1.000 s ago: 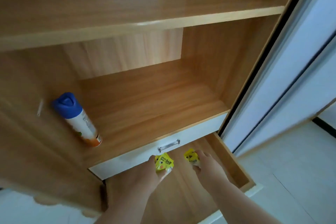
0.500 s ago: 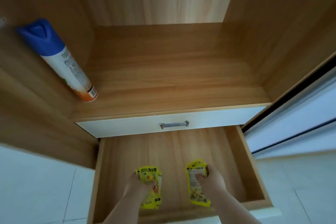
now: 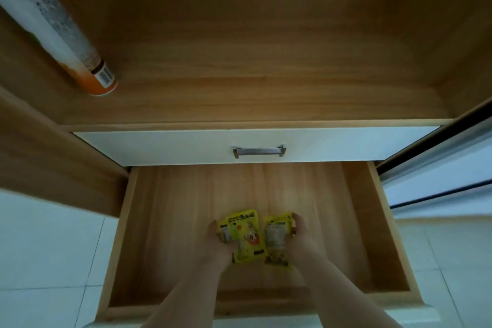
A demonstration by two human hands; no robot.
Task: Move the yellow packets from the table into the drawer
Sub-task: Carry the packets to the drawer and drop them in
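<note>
Open drawer (image 3: 173, 234), toward its front edge: left hand (image 3: 217, 241) grips the left packet (image 3: 246, 237), right hand (image 3: 299, 234) grips the right packet (image 3: 277, 239); both yellow packets are side by side, nearly touching.

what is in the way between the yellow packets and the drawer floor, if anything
Nothing visible. The left hand and right hand hold the yellow packets inside the open drawer, which shows no other item around them. The closed white drawer front sits further back, not over them.
</note>
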